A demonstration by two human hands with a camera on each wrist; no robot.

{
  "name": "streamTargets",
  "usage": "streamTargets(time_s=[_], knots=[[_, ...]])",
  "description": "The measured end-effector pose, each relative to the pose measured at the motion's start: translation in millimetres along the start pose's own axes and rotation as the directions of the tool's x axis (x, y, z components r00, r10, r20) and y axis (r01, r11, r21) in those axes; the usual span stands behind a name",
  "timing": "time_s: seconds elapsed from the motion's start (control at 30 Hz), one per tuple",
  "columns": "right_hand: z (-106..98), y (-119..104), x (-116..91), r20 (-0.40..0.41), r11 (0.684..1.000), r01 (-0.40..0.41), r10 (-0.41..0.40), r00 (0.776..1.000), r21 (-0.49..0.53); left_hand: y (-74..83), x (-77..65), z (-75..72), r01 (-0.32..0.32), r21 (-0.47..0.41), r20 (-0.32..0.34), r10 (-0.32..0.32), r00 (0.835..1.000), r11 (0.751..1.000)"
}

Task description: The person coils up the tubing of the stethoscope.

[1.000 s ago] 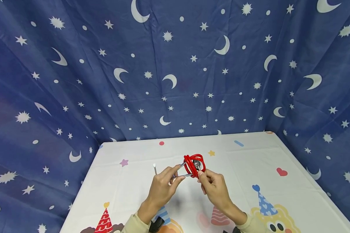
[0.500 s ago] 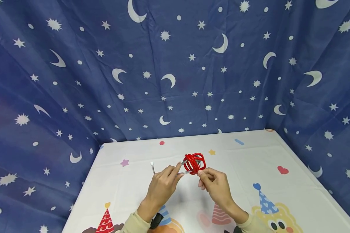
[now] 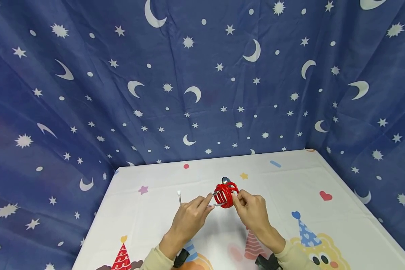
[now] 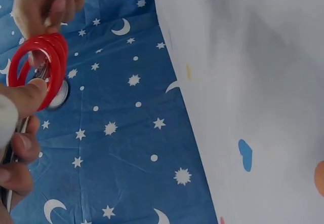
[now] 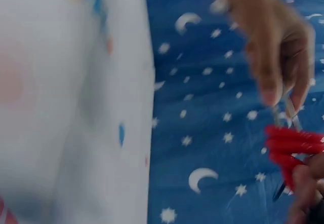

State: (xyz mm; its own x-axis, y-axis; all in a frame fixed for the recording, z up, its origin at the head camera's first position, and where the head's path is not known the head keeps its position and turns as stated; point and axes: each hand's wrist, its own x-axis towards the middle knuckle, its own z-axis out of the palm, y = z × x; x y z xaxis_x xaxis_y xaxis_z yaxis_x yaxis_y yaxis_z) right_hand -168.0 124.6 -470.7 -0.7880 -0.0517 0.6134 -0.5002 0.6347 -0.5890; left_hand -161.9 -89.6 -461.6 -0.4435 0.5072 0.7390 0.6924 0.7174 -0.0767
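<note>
Between the two hands, above the table, is a stethoscope with its red tubing (image 3: pixel 225 195) wound in several loops about its metal ear tubes (image 3: pixel 216 205). My left hand (image 3: pixel 190 217) grips those ear tubes, and one white ear tip (image 3: pixel 179 192) sticks up beyond its knuckles. Thumb and fingertips of my right hand (image 3: pixel 253 212) pinch the right side of the red coil. At the coil's far side the round metal chest piece (image 3: pixel 225 180) pokes out. In the left wrist view the chest piece (image 4: pixel 61 95) shows partly behind the loops.
A white tablecloth (image 3: pixel 276 187) printed with party hats, stars and a heart covers the table. Behind and along the sides hangs a dark blue curtain (image 3: pixel 209 93) with white moons and stars.
The chest piece, earlier within the loops near my right fingers, now juts out past the coil's far side. My right hand has shifted slightly up and right; the left keeps its hold.
</note>
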Motion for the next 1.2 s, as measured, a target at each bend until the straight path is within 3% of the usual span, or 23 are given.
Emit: streamTargets(time_s=[0.1,0.17,0.23,0.33,0.43,0.73,0.93,1.03,1.1,1.2], knots=[[2.6,7.4,4.3,-0.067,0.993,0.033,-0.040,0.997,-0.110,-1.4,-0.4,4.2,0.053,-0.022,0.021,-0.053,0.998,0.998],[3.5,11.5,7.3,-0.039,0.998,-0.028,0.026,0.999,-0.055,-3.8,-0.5,7.6,0.115,-0.061,0.049,-0.112,0.993,0.991],[3.5,14.9,9.9,0.053,0.989,-0.114,0.110,0.993,0.095,-6.4,-1.4,11.0,0.185,-0.128,0.085,-0.175,0.981,0.974],[3.3,18.9,14.1,0.230,0.903,-0.289,0.223,0.947,0.317,-9.7,-2.5,16.7,0.286,-0.214,0.151,-0.257,0.954,0.934],[6.3,23.4,17.9,0.355,0.816,-0.415,0.279,0.893,0.402,-13.3,-4.0,23.2,0.368,-0.236,0.220,-0.319,0.922,0.900],[26.7,42.6,13.2,0.501,0.733,-0.579,0.372,0.781,0.358,-24.7,-18.2,45.4,0.511,-0.214,0.389,-0.408,0.826,0.832],[37.5,52.3,6.8,0.559,0.729,-0.593,0.350,0.752,0.341,-30.1,-28.6,57.8,0.585,-0.212,0.452,-0.452,0.769,0.783],[41.4,56.4,4.3,0.573,0.732,-0.598,0.351,0.741,0.326,-31.2,-31.2,61.4,0.621,-0.201,0.503,-0.464,0.729,0.758],[43.4,59.3,2.0,0.581,0.731,-0.605,0.355,0.732,0.316,-31.5,-32.9,63.4,0.637,-0.190,0.540,-0.462,0.703,0.747],[45.5,63.0,-1.3,0.593,0.737,-0.608,0.357,0.721,0.295,-31.5,-36.3,66.9,0.643,-0.170,0.578,-0.453,0.679,0.747]])
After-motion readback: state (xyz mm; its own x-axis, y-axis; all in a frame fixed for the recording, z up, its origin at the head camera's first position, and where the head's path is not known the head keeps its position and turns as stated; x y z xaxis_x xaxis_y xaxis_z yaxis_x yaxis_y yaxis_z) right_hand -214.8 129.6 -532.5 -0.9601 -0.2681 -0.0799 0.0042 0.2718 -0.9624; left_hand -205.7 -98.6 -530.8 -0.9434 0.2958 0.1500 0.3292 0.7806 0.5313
